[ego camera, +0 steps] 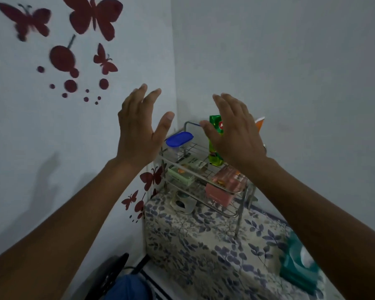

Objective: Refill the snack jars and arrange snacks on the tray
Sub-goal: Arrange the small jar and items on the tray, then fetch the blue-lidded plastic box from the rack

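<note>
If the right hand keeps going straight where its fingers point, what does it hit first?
Probably the green packet standing on the wire rack; the right hand, open, overlaps it in view. Depth is unclear, so it may pass above toward the wall.

Both hands (139,128) (234,135) raised, fingers straight, palms facing.

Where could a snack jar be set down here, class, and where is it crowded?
Free: the floral tablecloth between the wire rack and the teal tissue pack. Crowded: the rack's top shelf, with the blue-lidded container, green packet and boxes.
</note>
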A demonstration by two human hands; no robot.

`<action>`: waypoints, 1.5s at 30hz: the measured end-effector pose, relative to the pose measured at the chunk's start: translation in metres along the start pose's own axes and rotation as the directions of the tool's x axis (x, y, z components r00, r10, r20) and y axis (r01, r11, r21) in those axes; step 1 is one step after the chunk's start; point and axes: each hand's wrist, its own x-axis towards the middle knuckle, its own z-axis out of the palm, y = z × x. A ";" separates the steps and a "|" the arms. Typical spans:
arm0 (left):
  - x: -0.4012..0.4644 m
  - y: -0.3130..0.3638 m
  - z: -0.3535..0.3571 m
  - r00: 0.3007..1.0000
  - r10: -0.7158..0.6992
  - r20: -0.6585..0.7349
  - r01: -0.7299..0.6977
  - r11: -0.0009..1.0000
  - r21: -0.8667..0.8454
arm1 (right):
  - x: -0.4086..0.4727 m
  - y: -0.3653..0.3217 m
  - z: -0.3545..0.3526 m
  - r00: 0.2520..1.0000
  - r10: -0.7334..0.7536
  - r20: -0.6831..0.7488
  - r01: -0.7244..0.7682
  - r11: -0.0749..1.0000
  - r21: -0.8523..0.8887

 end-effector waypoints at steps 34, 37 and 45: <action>0.107 -0.285 0.404 0.608 -0.299 0.735 0.437 0.899 0.004 | 0.159 0.140 0.459 0.610 0.552 0.569 -0.675 0.738 0.008; 0.103 -0.294 0.420 0.578 -0.296 0.761 0.413 0.910 0.040 | 0.152 0.144 0.480 0.459 0.610 0.646 -0.816 0.578 0.033; 0.101 -0.293 0.439 0.524 -0.338 0.782 0.473 0.879 0.063 | 0.139 0.144 0.501 0.383 0.593 0.708 -0.906 0.389 0.164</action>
